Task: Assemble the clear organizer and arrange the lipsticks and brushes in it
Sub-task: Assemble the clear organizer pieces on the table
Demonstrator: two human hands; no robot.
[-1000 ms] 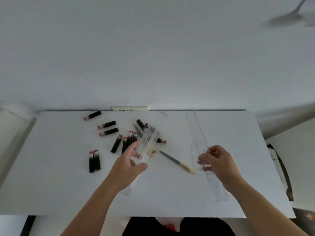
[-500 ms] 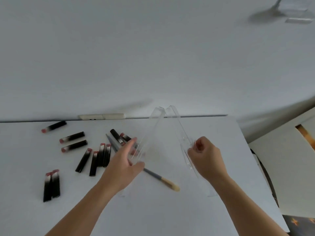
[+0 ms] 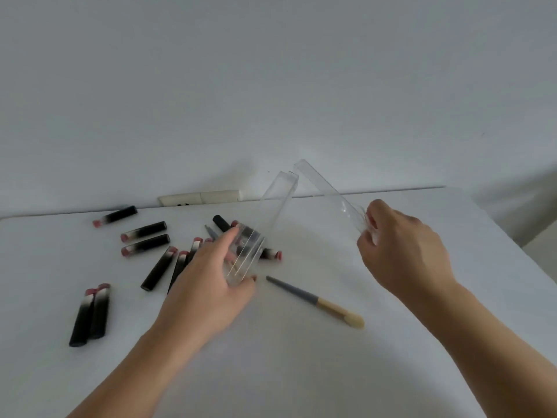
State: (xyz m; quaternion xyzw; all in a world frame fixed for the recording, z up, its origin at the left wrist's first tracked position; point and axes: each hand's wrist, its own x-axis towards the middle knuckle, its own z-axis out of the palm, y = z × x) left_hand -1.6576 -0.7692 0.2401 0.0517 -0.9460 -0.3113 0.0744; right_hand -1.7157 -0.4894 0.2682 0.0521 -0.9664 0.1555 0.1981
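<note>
Head view, near to far. White table (image 3: 301,372), both forearms reaching in from the bottom edge. Two black lipsticks (image 3: 90,315) lie side by side near-left, touching. Grey-handled brush (image 3: 313,301) lies flat between the hands, bristles toward the right, touching neither hand. Left hand (image 3: 208,291) grips the lower end of a clear organizer piece (image 3: 262,224), thumb and fingers wrapped round it; piece tilts up and away. Right hand (image 3: 404,254) pinches the lower end of a second clear strip (image 3: 325,188), also raised; the two upper ends nearly meet, can't tell if touching. Behind the left hand: a scattered cluster of lipsticks (image 3: 156,268), partly hidden by hand and clear piece, plus a second brush handle (image 3: 211,232). Three more lipsticks (image 3: 144,230) farther left. Wall socket strip (image 3: 199,198) at the table's far edge.
</note>
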